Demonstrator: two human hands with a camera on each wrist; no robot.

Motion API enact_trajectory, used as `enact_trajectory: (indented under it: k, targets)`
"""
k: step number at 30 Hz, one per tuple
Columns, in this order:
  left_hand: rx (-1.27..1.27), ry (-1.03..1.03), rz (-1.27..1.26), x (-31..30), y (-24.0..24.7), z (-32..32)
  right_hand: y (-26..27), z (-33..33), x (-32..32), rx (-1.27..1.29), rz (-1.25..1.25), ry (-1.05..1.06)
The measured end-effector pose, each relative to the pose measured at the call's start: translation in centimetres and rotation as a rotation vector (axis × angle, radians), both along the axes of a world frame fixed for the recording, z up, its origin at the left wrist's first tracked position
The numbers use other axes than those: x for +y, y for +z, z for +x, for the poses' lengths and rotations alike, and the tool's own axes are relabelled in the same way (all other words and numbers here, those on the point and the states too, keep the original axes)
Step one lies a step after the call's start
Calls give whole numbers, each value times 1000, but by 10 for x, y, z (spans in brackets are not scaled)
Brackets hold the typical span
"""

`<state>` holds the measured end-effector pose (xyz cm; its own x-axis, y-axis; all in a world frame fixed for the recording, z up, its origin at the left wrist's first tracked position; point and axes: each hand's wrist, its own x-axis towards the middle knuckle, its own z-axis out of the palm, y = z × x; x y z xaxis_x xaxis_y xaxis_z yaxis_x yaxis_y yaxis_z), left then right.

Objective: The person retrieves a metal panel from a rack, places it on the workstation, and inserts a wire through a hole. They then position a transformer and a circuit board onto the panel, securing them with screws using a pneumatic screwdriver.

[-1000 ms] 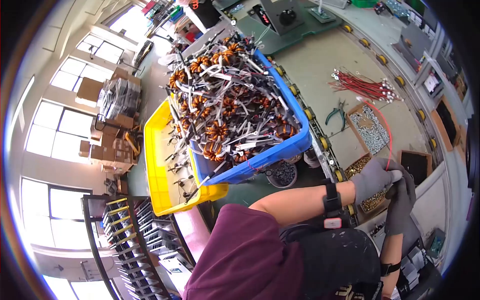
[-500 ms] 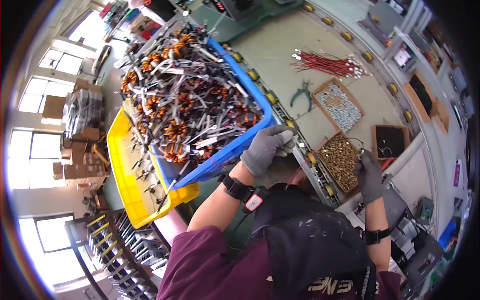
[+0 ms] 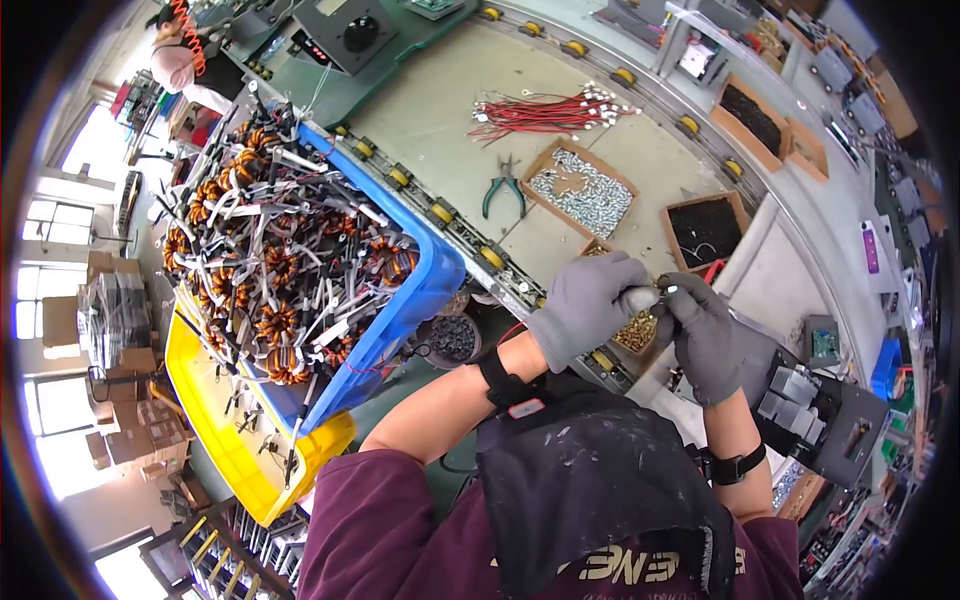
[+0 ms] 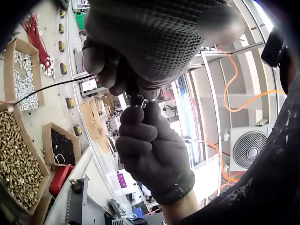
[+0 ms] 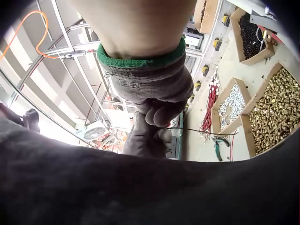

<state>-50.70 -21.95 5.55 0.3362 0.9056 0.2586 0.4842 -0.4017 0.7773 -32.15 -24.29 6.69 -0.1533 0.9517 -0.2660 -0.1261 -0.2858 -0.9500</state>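
We are logging the left hand [image 3: 590, 305] just above the brass parts [image 3: 638, 332], fingers curled tight and pinching a thin dark wire [image 4: 47, 89]. The wire is running long-axis away from the pinch, out over the brass parts. Its metal tip [image 3: 666, 290] is sitting right of that hand, above the brass parts' far edge. The right hand [image 3: 705, 335] is meeting it, thumb and forefinger pinching the tip. We are judging both hands equally near.

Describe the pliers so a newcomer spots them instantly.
Start at the grey-green bench beside the blue bin. Next to the box of silver screws, near the red wire bundle, lie the pliers: the only tool there, with green handles.
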Motion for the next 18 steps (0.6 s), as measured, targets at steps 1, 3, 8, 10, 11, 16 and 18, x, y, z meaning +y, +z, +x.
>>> enact_trajectory:
  k: [1, 3, 8, 10, 11, 16, 18]
  targets:
    - [-99, -17, -46, -1, -2, 2, 2, 4, 2, 21, -52, -3]
    - [-229, -36, -139, -3, -1, 8, -6, 6, 3, 91, -92, -89]
    - [-259, 19, -187, -6, -4, 20, 2, 0, 0, -20, -36, -157]
    - [-276, 76, -194, -7, -3, 22, -3, 2, -1, -71, -42, -139]
    - [-304, 94, -226, -8, -3, 22, -4, 2, -2, -70, -43, -136]
    - [-245, 184, -74, -9, -2, 21, -6, -5, -2, -152, -7, -86]
    - [-119, 190, 136, -8, -1, 18, 0, -10, -1, -125, -11, -51]
